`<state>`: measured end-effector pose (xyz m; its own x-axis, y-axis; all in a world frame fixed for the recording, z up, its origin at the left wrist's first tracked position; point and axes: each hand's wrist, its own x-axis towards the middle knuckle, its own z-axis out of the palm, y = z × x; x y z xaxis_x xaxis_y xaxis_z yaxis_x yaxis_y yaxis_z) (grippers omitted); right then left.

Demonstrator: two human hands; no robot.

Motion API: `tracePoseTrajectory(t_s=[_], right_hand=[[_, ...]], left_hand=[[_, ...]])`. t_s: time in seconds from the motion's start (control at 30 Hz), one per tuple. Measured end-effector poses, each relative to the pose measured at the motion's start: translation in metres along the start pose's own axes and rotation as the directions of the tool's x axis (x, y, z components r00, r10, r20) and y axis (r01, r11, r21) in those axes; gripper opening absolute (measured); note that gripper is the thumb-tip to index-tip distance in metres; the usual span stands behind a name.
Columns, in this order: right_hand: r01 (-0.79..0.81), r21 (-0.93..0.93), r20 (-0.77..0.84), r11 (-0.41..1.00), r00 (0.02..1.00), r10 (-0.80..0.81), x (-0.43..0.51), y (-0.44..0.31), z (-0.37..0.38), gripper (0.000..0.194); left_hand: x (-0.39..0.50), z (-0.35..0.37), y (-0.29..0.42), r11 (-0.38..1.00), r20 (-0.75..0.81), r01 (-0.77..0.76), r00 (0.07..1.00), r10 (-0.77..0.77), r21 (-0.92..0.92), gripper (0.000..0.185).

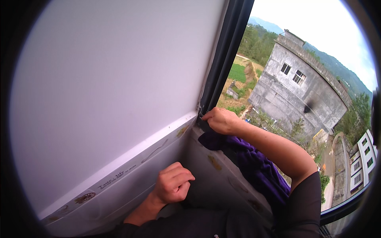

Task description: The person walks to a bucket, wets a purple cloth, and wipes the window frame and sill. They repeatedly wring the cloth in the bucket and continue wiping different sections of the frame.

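My right hand (221,120) is at the lower corner of the dark window frame (226,56), its index finger pointing at the frame where it meets the white wall (119,65). Whether something small lies under that fingertip cannot be told. Just below this hand a purple cloth (253,160) is draped along the window sill, partly behind my forearm. My left hand (175,183) is held in front of my body with its fingers curled in, away from the wall and sill; nothing shows in it.
A decorated tile border (113,177) with a white ledge runs along the wall at left. Tiles (214,163) with brown marks lie below the sill. Outside the window stand a grey concrete building (297,80) and a white building (361,157), with fields and trees.
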<state>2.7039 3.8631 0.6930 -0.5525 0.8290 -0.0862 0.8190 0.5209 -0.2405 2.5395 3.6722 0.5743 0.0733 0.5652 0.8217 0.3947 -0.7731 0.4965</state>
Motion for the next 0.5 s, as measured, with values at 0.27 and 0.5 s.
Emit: tracePoseTrajectory(t_s=[0.27,0.5], right_hand=[[-0.025,-0.044,0.154,0.999,0.987,0.031,-0.013,0.007,-0.011,0.045],[-0.019,-0.035,0.213,0.999,0.977,0.026,-0.04,0.015,-0.019,0.046]], left_hand=[[0.004,0.003,0.003,1.0,0.005,-0.009,1.0,0.01,-0.017,0.022],[0.008,0.007,0.004,1.0,0.009,-0.026,1.0,0.026,-0.017,0.022]])
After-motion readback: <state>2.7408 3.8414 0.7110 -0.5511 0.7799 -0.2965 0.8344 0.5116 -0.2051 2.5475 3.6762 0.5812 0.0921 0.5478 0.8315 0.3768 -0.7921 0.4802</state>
